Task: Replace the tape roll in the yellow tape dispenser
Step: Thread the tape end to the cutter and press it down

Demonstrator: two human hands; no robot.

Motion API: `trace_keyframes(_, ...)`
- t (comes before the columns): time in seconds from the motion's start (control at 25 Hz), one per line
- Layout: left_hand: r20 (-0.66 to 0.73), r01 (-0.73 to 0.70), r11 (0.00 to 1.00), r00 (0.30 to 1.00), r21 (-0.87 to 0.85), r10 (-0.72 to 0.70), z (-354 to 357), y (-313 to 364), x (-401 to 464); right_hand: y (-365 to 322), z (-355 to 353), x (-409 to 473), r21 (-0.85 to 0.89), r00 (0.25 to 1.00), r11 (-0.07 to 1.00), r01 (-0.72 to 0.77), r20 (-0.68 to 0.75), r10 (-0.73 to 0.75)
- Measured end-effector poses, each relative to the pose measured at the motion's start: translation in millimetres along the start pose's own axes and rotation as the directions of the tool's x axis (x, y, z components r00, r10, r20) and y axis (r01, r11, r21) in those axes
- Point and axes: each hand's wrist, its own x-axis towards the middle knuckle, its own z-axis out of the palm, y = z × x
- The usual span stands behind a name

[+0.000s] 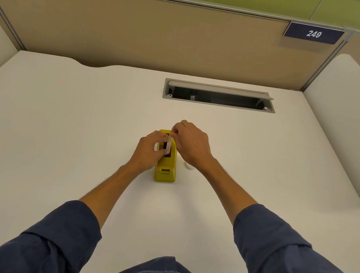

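The yellow tape dispenser (166, 168) stands on the white desk (61, 133), its cutter end toward me and its dark roll slot open on top. A pale tape roll (169, 144) is held edge-on just above that slot. My left hand (150, 150) grips the roll from the left side. My right hand (190, 145) pinches the roll's upper edge from the right. A small white ring-shaped piece (189, 166) lies on the desk just right of the dispenser, partly hidden by my right wrist.
An open grey cable tray (219, 95) is recessed in the desk behind the dispenser. Beige partition panels (142, 29) close off the back, with a sign reading 249 (313, 33). White side panels (346, 122) flank the desk.
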Motion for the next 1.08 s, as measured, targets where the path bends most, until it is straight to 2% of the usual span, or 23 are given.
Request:
trace_keyframes(0.2, -0.004, -0.012, 0.999, 1.0, -0.045, 0.012, -0.5, 1.6, -1.2, 0.5, 2.1, 0.1, -0.013, 1.0, 1.0, 0.02, -0.002, -0.02)
trace_keyframes(0.4, -0.002, 0.024, 1.0, 1.0, -0.019, -0.024, -1.7, 0.4, 1.0, 1.6, 4.1, -1.1, -0.012, 1.0, 1.0, 0.024, 0.002, -0.024)
trace_keyframes(0.84, 0.039, -0.081, 0.997, 0.996, 0.007, 0.081, -3.2, 4.2, 1.2, 3.5, 8.4, -1.8, -0.026, 0.999, 0.999, 0.033, 0.014, -0.033)
trace_keyframes(1.08, 0.02, -0.04, 0.997, 0.999, -0.073, 0.042, -1.7, 4.8, 0.4, 3.7, 7.3, -3.4, -0.038, 0.999, 0.998, 0.043, 0.031, -0.042)
